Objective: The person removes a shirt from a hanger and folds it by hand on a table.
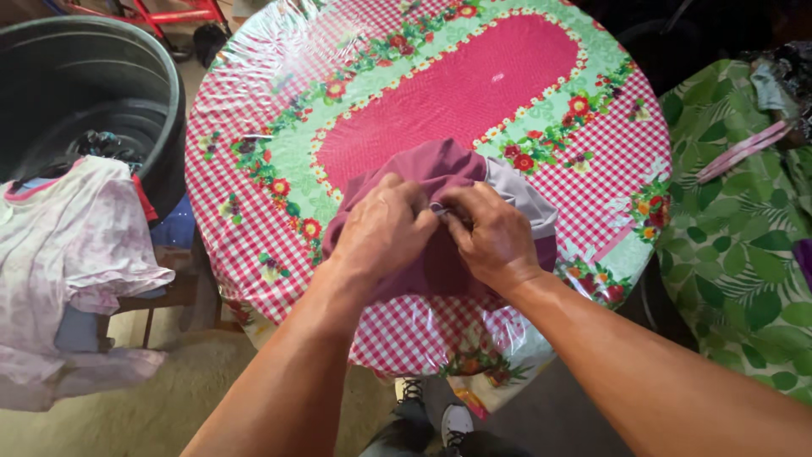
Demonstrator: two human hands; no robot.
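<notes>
A maroon garment [440, 182] is bunched on the round table [592, 152], near its front edge, and is pinched at one spot by the left hand [382, 230] and the right hand [495, 235], fingers closed on the cloth. A pale lining or second piece [529, 196] is seen beneath; which cannot be told. The glossy plastic cover looks slick, so the bundle could slide off if tugged. Crumpled clothes lie inside the black tub [110, 93]; a pale shirt [72, 245] is draped beside it.

Round table [592, 144] — red-checked floral cloth under clear plastic, pink oval centre. Bunched maroon garment [440, 169] with grey lining lies on its near side.
</notes>
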